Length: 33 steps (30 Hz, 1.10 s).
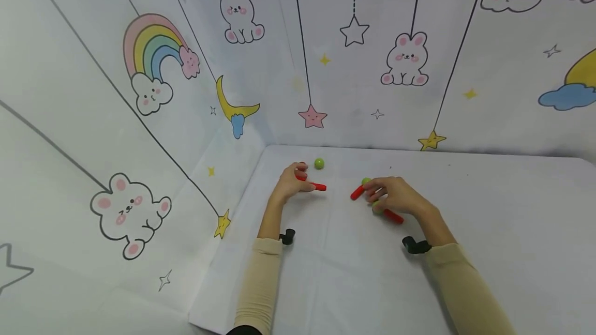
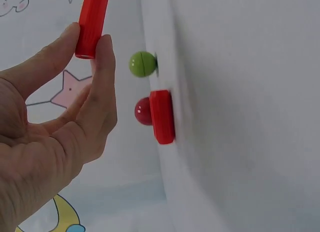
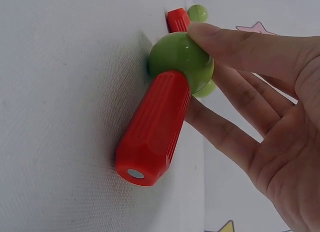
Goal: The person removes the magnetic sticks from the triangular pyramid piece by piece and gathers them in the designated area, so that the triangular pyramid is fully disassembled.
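Between thumb and fingertips, my left hand [image 1: 291, 184] pinches a red magnetic rod [image 2: 92, 24], raised above the table. Below that hand, another red rod [image 2: 162, 117] lies beside a red ball [image 2: 142, 110], with a green ball [image 2: 142, 64] a little apart. My right hand [image 1: 396, 193] grips a green ball [image 3: 175, 54], its thumb on top and fingers behind. A grooved red rod [image 3: 152, 127] with a silvery disc in its end meets that ball and slants down along the table. A second green ball [image 3: 205, 89] shows partly behind the fingers.
Left of my right hand lies another red rod [image 1: 357, 192], near a green ball [image 1: 366, 181]. The white table [image 1: 344, 273] meets a printed cloth wall [image 1: 354, 87] at the back and left. Each wrist wears a small black camera.
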Tool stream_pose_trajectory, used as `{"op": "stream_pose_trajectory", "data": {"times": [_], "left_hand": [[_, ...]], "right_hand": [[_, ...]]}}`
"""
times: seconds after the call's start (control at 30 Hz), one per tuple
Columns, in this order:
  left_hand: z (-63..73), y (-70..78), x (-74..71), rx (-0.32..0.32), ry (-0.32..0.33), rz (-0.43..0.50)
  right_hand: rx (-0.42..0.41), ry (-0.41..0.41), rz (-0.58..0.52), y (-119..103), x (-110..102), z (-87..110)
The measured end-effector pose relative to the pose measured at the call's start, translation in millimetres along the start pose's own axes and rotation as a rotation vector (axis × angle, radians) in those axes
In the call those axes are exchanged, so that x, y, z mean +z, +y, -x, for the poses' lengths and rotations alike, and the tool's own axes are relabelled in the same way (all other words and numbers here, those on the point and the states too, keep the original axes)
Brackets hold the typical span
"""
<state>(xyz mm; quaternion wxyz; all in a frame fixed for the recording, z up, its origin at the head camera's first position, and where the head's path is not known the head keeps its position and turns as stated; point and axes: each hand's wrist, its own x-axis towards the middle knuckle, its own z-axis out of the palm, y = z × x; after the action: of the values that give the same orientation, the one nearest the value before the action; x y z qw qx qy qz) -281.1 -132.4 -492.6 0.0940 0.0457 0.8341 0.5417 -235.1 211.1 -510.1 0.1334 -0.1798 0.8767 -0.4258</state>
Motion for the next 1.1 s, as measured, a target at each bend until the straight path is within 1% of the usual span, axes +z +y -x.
{"op": "stream_pose_trajectory", "data": {"times": [0.17, 0.27, 0.37, 0.63, 0.77, 0.93, 1.1], "left_hand": [[1.4, -10.6, -18.0, -0.054, 0.075, -0.043], [-0.4, -17.7, -24.9, -0.086, 0.11, -0.065], [-3.8, -23.9, -29.3, -0.106, 0.13, -0.072], [-13.0, -37.2, -38.0, -0.143, 0.149, -0.078], [-17.8, -41.1, -39.5, -0.164, 0.152, -0.074], [-23.5, -44.5, -40.2, -0.166, 0.151, -0.07], [-26.1, -45.7, -40.3, -0.173, 0.162, -0.08]], "right_hand": [[-0.008, 0.002, 0.012, -1, 1, 0.8], [-0.004, 0.006, 0.019, -1, 1, 0.9], [-0.002, 0.006, 0.013, 0, 1, 0.8], [-0.011, 0.003, 0.003, 0, 0, 0.5], [-0.013, -0.001, 0.003, 0, 0, 0.6], [-0.021, -0.001, 0.017, 0, 0, 0.5], [-0.015, -0.013, -0.007, -4, 1, 1.8]]}}
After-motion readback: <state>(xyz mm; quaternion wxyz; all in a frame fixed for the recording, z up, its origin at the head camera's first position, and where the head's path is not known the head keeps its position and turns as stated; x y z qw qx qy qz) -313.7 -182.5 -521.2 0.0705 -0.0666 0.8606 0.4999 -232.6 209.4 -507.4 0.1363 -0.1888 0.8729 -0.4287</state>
